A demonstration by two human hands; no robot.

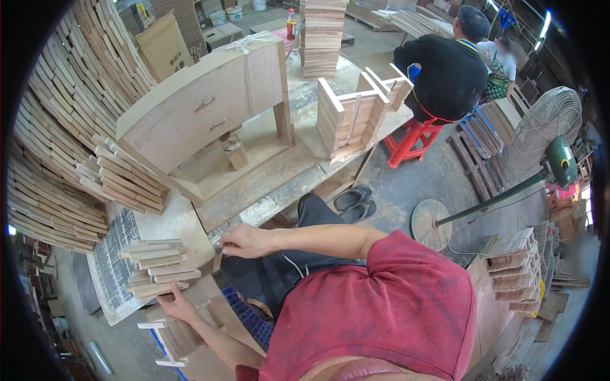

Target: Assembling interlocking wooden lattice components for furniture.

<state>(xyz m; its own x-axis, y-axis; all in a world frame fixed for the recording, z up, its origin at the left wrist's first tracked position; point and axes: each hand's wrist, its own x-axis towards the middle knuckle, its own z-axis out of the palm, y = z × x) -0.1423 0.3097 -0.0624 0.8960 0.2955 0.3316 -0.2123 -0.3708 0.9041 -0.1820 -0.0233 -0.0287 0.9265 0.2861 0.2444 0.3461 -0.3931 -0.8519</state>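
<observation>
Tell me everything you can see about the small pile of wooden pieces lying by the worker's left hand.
The pile of wooden pieces is a loose heap of short, flat, pale strips of bare wood, laid roughly parallel in several layers with uneven ends. It rests near the edge of a worn, dusty workbench, partly over a dark, scuffed patch. The left hand reaches up from below and touches its lower edge, fingers on the bottom strips. The right hand lies apart, at the bench edge.

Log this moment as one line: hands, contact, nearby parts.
left hand: on small stack of wood strips | right hand: at workbench edge, hold unclear | ahead: wooden cabinet jig
</observation>
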